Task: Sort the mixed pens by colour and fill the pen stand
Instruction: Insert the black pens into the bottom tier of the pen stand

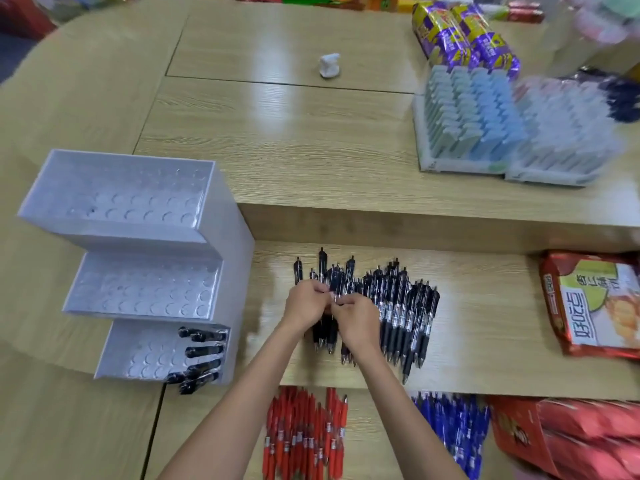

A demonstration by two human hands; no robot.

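Observation:
A white three-tier pen stand sits on the left of the wooden desk. Several black pens stand in the right side of its lowest tier; the two upper tiers hold none. A pile of black pens lies on the desk's lower shelf. My left hand and my right hand meet over the pile's left part, fingers curled round a bundle of black pens. Red pens and blue pens lie in separate piles nearer to me.
Trays of pale green, blue and white erasers stand at the back right, with purple snack packs behind. A red snack bag lies right of the pens, red packets at the lower right. A small white object sits at the back centre.

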